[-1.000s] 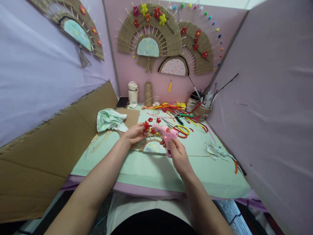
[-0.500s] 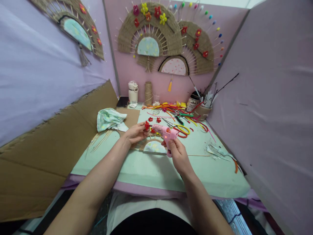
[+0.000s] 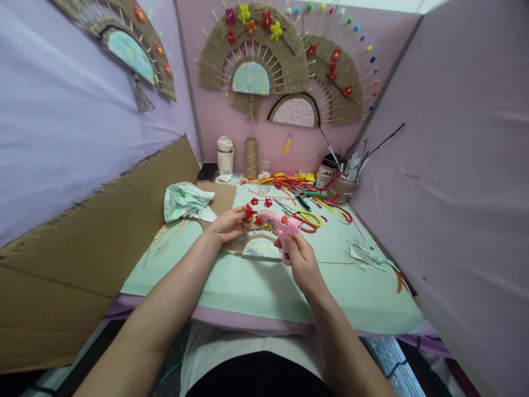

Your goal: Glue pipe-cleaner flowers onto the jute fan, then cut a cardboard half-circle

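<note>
My right hand (image 3: 301, 259) grips a pink glue gun (image 3: 280, 224) by its handle, the nozzle pointing left. A red light glows on the gun's body. My left hand (image 3: 226, 225) pinches a small red flower (image 3: 247, 212) right at the nozzle tip. Both hands hover over a small half-round fan piece (image 3: 256, 247) of brown weave with a pale blue centre, lying on the green table (image 3: 256, 286).
Scissors with yellow handles (image 3: 303, 216), red flowers and coloured pipe cleaners (image 3: 289, 182) lie behind the hands. A folded cloth (image 3: 184, 202) and cardboard sheets (image 3: 95, 242) sit left. A twine spool (image 3: 250, 156), a white bottle (image 3: 225, 155) and a tool pot (image 3: 341, 187) stand at the back.
</note>
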`<control>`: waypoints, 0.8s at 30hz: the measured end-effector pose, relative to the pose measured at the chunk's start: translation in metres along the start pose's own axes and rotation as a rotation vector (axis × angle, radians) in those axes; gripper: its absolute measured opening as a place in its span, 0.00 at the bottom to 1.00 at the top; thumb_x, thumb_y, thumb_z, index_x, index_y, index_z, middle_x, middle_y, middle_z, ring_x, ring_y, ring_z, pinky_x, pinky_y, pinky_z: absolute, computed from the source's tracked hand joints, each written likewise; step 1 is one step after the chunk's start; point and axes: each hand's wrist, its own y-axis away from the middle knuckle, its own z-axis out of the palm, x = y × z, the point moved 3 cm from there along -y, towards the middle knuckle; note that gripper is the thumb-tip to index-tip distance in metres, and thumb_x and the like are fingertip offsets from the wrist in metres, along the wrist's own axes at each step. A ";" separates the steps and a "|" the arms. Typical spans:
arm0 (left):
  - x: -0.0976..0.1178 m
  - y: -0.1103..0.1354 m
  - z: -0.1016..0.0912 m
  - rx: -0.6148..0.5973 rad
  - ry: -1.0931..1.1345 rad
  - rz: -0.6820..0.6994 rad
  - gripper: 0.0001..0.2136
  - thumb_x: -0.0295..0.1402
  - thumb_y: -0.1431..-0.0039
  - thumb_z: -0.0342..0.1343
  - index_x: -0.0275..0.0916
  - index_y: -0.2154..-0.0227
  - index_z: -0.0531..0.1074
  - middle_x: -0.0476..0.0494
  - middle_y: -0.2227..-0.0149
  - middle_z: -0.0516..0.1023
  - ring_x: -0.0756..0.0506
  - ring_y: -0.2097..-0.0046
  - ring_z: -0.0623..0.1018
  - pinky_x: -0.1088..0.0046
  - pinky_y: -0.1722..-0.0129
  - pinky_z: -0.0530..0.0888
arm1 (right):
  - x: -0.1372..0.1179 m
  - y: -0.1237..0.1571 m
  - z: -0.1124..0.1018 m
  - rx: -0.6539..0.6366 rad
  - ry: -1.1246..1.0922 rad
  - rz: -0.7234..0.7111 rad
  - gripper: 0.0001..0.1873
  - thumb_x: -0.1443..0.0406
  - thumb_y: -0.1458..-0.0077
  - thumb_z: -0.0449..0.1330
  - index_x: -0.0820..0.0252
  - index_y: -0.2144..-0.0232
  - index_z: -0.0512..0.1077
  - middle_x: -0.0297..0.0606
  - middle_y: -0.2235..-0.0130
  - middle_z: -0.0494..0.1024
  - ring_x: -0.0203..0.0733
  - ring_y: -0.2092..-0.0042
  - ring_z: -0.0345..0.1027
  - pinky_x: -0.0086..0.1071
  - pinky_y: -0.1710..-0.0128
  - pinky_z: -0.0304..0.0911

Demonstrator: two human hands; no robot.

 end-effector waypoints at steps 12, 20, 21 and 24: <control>0.001 -0.003 -0.004 0.025 -0.020 0.007 0.04 0.20 0.49 0.61 0.32 0.72 0.72 0.48 0.74 0.71 0.55 0.74 0.69 0.83 0.77 0.66 | 0.002 -0.001 0.003 -0.017 -0.010 0.012 0.18 0.52 0.39 0.48 0.58 0.68 0.70 0.36 0.70 0.73 0.37 0.71 0.62 0.30 0.71 0.58; 0.009 -0.004 -0.009 0.175 -0.059 0.091 0.05 0.23 0.52 0.64 0.33 0.73 0.73 0.49 0.75 0.72 0.55 0.74 0.69 0.84 0.78 0.63 | 0.010 -0.003 0.001 -0.020 -0.011 0.064 0.19 0.51 0.41 0.50 0.59 0.68 0.71 0.37 0.70 0.74 0.38 0.71 0.63 0.30 0.73 0.57; 0.011 -0.005 -0.012 0.208 -0.099 0.129 0.06 0.24 0.53 0.65 0.33 0.73 0.73 0.49 0.75 0.72 0.56 0.75 0.69 0.83 0.78 0.62 | 0.011 -0.003 0.000 -0.019 -0.024 0.076 0.20 0.50 0.41 0.50 0.59 0.68 0.71 0.37 0.70 0.74 0.38 0.71 0.63 0.30 0.73 0.57; 0.018 -0.005 -0.022 0.342 -0.338 0.250 0.09 0.30 0.57 0.68 0.34 0.74 0.75 0.48 0.75 0.74 0.55 0.74 0.69 0.81 0.77 0.62 | 0.014 -0.003 -0.004 -0.014 -0.070 0.115 0.21 0.49 0.42 0.51 0.59 0.68 0.70 0.36 0.71 0.73 0.36 0.73 0.61 0.29 0.74 0.57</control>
